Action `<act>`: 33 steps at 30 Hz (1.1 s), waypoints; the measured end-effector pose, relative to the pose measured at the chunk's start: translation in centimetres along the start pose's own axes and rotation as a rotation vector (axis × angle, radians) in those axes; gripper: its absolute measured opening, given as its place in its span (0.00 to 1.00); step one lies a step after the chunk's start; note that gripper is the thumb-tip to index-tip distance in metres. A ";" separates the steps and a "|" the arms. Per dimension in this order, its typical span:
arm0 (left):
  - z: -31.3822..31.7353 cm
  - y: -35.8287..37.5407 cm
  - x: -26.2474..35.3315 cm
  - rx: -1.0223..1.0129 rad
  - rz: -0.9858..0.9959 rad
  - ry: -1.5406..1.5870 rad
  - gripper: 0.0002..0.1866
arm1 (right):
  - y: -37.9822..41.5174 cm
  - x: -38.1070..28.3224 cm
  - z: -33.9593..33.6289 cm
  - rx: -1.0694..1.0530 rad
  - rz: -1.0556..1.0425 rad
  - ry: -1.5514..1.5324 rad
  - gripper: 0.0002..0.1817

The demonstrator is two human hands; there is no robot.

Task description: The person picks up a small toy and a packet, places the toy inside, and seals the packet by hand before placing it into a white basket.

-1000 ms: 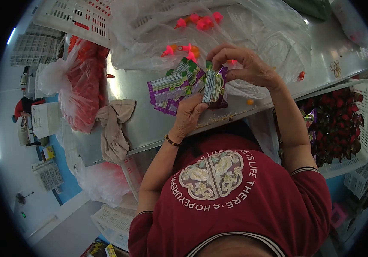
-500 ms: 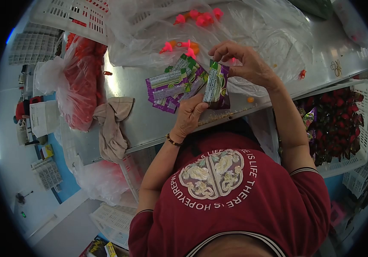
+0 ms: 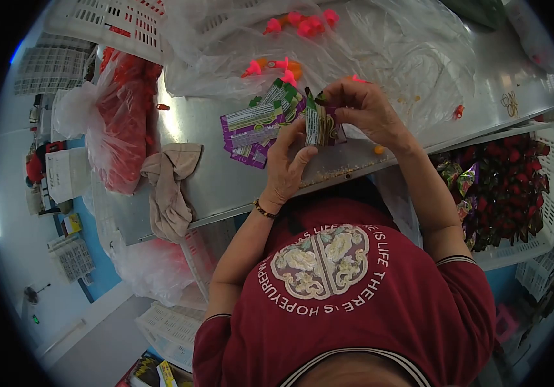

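Note:
Between my two hands is a small purple-and-green printed sachet (image 3: 313,127), its visible face narrowed and curved. My left hand (image 3: 283,164) grips its left side, thumb near the lower edge. The fingers of my right hand (image 3: 368,115) are closed on its upper right part. Just left of it, several more flat sachets (image 3: 248,127) lie overlapped on the metal table (image 3: 219,187), partly behind my left hand. Pink-and-orange plastic pieces (image 3: 273,66) rest on clear plastic sheeting (image 3: 225,39) beyond the sachets.
A beige cloth (image 3: 172,187) hangs over the table edge. Left of it sits a clear bag of red items (image 3: 122,122). To the right, a white crate (image 3: 551,213) holds many dark red wrapped pieces (image 3: 509,187). Rubber bands (image 3: 509,103) and crumbs (image 3: 341,171) lie on the table.
The sachet has turned and bent, showing less of its printed face. My right hand has moved down and closed onto it. My left hand has shifted its hold slightly.

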State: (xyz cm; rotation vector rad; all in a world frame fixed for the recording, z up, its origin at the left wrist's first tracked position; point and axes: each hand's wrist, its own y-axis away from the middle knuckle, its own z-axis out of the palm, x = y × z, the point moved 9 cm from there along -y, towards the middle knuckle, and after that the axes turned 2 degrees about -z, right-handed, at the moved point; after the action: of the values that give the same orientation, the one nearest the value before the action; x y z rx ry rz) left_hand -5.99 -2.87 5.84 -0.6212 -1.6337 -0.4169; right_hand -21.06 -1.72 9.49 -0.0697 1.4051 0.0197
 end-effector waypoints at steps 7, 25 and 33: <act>-0.3 -2.2 2.1 0.144 -0.044 0.465 0.12 | 1.1 -1.6 0.7 0.159 -0.104 0.239 0.11; -1.0 -3.1 1.9 0.346 -0.075 0.742 0.08 | 0.7 -0.2 -2.5 0.453 -0.119 0.023 0.06; -1.2 -3.1 2.1 0.348 -0.086 0.680 0.08 | 0.2 -0.1 -1.6 0.412 -0.053 -0.067 0.05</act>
State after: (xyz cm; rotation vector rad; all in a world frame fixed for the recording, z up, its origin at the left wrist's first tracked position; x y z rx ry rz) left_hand -7.12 -5.68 8.32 -0.1161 -1.0417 -0.3440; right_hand -22.64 -1.62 9.35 0.2337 1.3157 -0.3082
